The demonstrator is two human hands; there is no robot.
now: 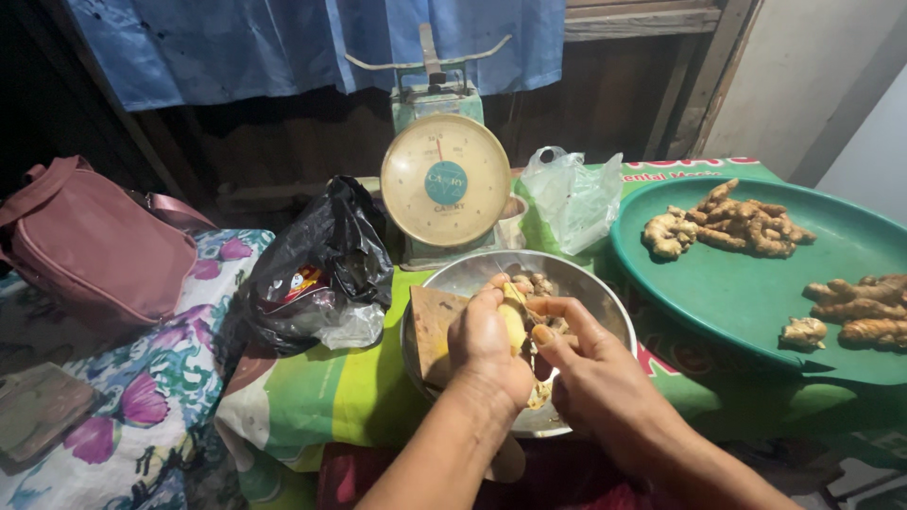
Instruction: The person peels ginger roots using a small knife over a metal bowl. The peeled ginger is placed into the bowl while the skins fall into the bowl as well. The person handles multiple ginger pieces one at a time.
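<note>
scale (445, 179) blocks behind | black bag (316, 269) left | tray (746, 293) right, probably passable

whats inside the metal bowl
The metal bowl holds a few pale peeled pieces at the back and a brown flat piece leaning at its left. The left hand and right hand, working a yellowish root, cover its middle and bottom.

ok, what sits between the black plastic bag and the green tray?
In the head view, the metal bowl lies between the black plastic bag and the green tray; both hands work a piece of ginger over it.
</note>
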